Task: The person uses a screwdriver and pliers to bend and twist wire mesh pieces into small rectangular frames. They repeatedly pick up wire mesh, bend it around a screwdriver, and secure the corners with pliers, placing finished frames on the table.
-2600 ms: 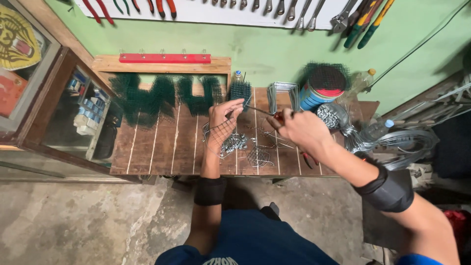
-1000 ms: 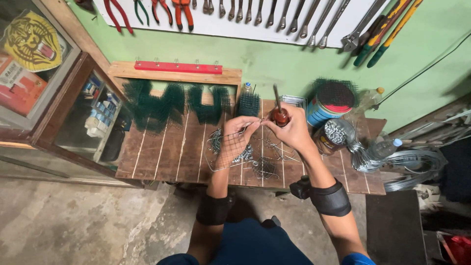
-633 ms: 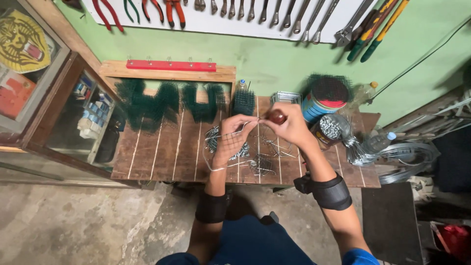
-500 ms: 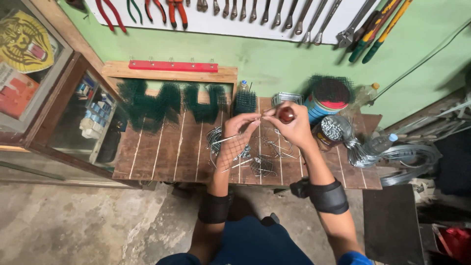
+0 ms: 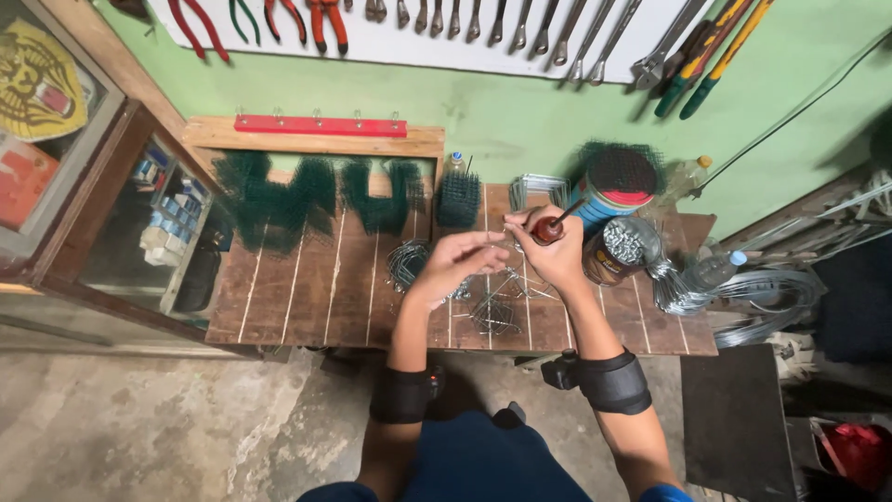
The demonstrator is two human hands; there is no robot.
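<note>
Green wall (image 5: 483, 112) is backing a slatted wooden bench (image 5: 297, 297), seen from above.

Right hand (image 5: 556, 258) is sitting over the bench's middle, toward the back edge. Its fingers are closed round a red-handled tool (image 5: 550, 228), whose thin shaft is pointing up and away toward the wall. Left hand (image 5: 455, 263) is lying just beside the right one, fingers curled and pinching a thin wire piece (image 5: 494, 245) that is running across to the right hand. How the tool tip is meeting the wire cannot be told at this size.

Under and around both hands, loose bent wire forms (image 5: 492, 314) are lying on the slats near the front edge, and a small wire coil (image 5: 406, 263) is lying just left of the left hand. Each forearm is wearing a black band (image 5: 609, 381).

Further out, dark green mesh pieces (image 5: 279, 200) are lining the back edge on the left half, with a green mesh block (image 5: 458, 197) beside them. Toward the back right corner, a mesh roll (image 5: 618, 181) is standing on end, and a tin of nails (image 5: 613, 251) is standing just right of the right hand. A clear bottle (image 5: 711, 271) and large wire coils (image 5: 771, 297) are lying at the right edge.

A red hook rail (image 5: 321, 125) is mounted on a plank above the back edge. Pliers and wrenches (image 5: 483, 19) are hanging on a white board higher up. A glass-fronted cabinet (image 5: 121, 214) is standing at the left edge.
</note>
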